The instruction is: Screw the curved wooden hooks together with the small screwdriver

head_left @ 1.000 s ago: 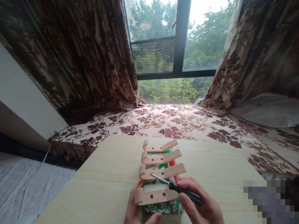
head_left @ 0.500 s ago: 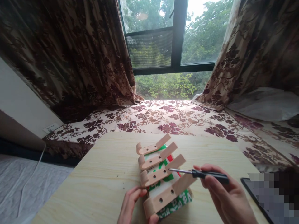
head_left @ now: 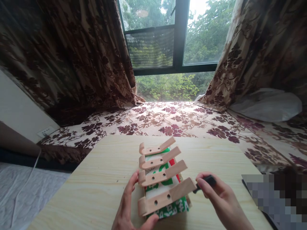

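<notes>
Several pale wooden hooks with curled left ends lie side by side across a green, white and red printed carton point(head_left: 159, 190). The nearest wooden hook point(head_left: 178, 191) has two screw holes on its flat part. My left hand point(head_left: 128, 204) grips the left side of this hook-and-carton assembly, its fingers along the curled ends and its thumb at the near edge. My right hand point(head_left: 216, 195) is closed around the black handle of a screwdriver point(head_left: 209, 181), just right of the nearest hook's raised end. The screwdriver's metal shaft does not show.
Beneath everything is a light wood-grain table point(head_left: 96, 185). A dark-edged, pixelated flat object point(head_left: 261, 198) lies at the right. Behind the table, a floral-covered sill point(head_left: 153, 119) runs to the window, with a white plastic bag point(head_left: 266, 105) on it.
The screwdriver has turned and dropped, so its shaft no longer points left over the hooks. My left fingers have moved up along the curled ends. The whole view has shifted slightly.
</notes>
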The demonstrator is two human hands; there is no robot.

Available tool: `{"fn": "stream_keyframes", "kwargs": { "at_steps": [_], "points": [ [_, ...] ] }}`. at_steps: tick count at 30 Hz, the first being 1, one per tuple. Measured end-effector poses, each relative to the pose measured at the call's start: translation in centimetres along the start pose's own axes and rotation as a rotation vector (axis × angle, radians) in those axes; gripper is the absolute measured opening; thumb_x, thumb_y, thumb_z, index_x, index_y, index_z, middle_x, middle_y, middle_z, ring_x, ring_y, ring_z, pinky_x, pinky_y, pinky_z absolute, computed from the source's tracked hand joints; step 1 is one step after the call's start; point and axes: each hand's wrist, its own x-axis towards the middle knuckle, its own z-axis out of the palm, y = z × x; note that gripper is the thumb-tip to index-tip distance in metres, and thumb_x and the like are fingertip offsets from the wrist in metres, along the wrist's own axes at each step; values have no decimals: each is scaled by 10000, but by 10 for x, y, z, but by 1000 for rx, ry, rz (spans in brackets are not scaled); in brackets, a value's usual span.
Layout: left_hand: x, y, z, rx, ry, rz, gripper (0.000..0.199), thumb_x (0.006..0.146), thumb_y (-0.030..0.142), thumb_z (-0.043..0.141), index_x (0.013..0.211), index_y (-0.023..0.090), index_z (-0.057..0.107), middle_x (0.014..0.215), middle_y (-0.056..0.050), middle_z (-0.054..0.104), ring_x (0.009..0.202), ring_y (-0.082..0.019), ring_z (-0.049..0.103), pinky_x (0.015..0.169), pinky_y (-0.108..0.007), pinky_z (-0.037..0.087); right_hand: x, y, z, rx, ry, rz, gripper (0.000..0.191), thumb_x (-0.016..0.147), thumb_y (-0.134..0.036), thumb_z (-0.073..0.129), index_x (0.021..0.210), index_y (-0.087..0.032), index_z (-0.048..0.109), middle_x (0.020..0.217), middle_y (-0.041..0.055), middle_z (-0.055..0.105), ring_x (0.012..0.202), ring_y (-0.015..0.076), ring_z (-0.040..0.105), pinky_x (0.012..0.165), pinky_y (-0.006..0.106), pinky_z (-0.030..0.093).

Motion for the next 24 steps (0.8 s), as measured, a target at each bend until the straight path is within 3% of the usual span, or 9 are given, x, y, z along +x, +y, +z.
{"fn": "stream_keyframes", "kwargs": {
  "at_steps": [4, 8, 13, 18, 24],
  "points": [
    [8, -6, -3, 47, -60, 95, 887, 667, 184, 663, 1452, 332, 277, 1440, -29, 475, 1237, -261, 535, 1051, -381, 433, 4, -2, 0, -16, 27, -9, 309, 807, -504, 611, 724, -207, 640, 622, -2, 598, 564, 147, 523, 545, 226, 455],
    [9, -9, -7, 126, -154, 269, 973, 700, 231, 735, 1481, 366, 169, 1481, -43, 420, 1293, -272, 487, 1041, -373, 450, 5, -1, 3, 20, 77, 32, 327, 815, -511, 598, 711, -202, 625, 614, -8, 566, 584, 144, 516, 577, 225, 456],
    [9, -17, -6, 233, -99, 396, 957, 752, 391, 732, 1503, 252, 156, 1474, -119, 417, 1330, -295, 441, 1043, -383, 447, 9, 2, 1, 19, 99, 46, 331, 802, -514, 600, 699, -200, 615, 591, -25, 524, 578, 135, 489, 569, 216, 435],
    [9, -28, -6, 416, -103, 551, 950, 781, 417, 693, 1505, 132, 148, 1462, -169, 426, 1313, -288, 464, 1015, -326, 464, 10, 0, 1, 35, 104, 55, 323, 798, -507, 607, 697, -200, 613, 590, -28, 512, 578, 130, 473, 573, 213, 425],
    [5, -26, -2, 429, -50, 552, 853, 844, 358, 618, 1510, 146, 129, 1471, -137, 425, 1323, -259, 456, 1020, -303, 462, 8, 1, 3, 37, 120, 65, 331, 789, -518, 617, 698, -200, 616, 593, -22, 527, 589, 132, 496, 572, 212, 434]
  ]
}}
